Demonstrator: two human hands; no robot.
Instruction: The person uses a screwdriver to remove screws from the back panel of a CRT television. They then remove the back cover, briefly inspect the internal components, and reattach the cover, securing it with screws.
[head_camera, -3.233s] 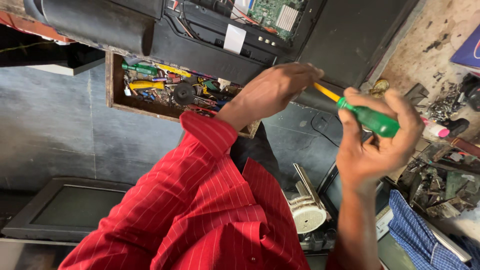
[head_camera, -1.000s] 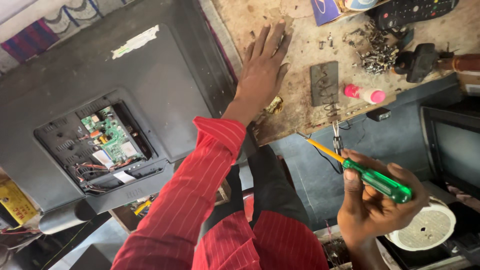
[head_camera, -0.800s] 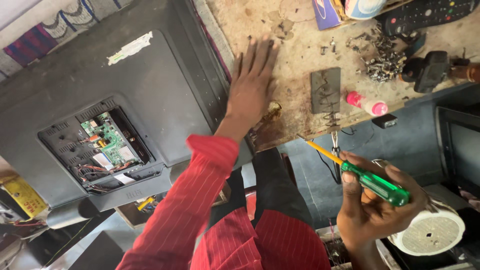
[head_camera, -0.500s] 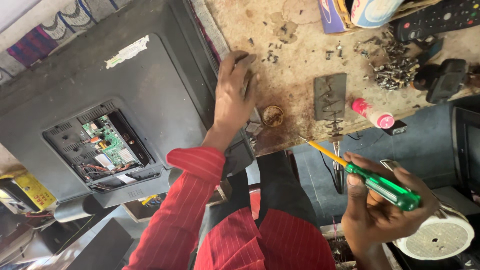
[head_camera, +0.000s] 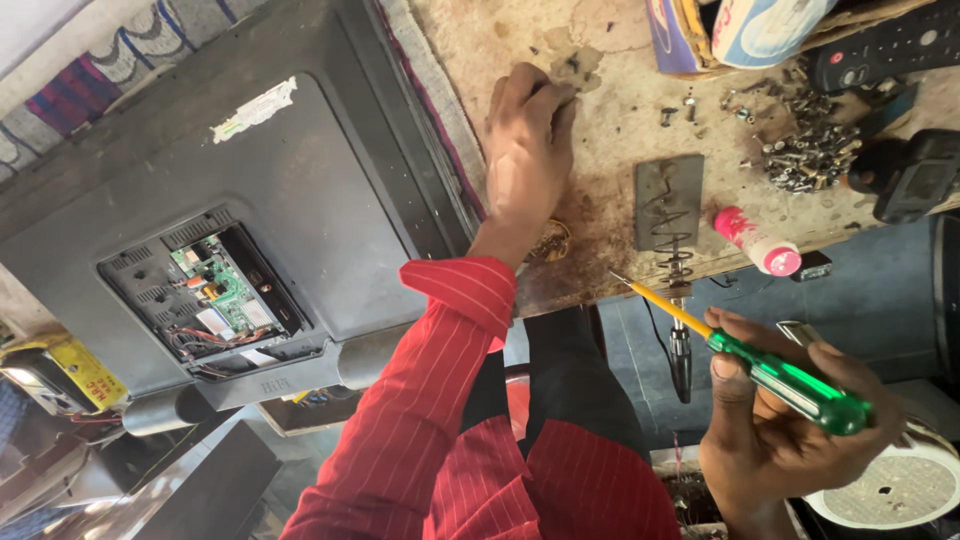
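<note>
L hand (head_camera: 527, 150) lies palm-down on the worn wooden counter (head_camera: 600, 80), fingers curled w/ tips pressed on the surface near a few loose screws; whether it pinches anything under the tips can't be told. Red striped sleeve (head_camera: 440, 400) runs back from the wrist. R hand (head_camera: 780, 440) is off the counter's near edge, its grip closed round the green handle of a screwdriver (head_camera: 770, 370), yellow shaft pointing up-left toward the counter edge, tip just short of it. Just beside L wrist, at the counter edge, sits a small round brass-coloured part (head_camera: 550, 240). Further R on the counter: a metal stand w/ coil spring (head_camera: 668, 205), a small pink-and-white bottle (head_camera: 755, 240) lying on its side, and a heap of screws (head_camera: 810, 160). Left of the counter, a black TV (head_camera: 300, 180) stands back-side out, hatch open w/ green circuit board (head_camera: 215, 290) showing. White round part (head_camera: 890, 490) near R hand, lower R.
</note>
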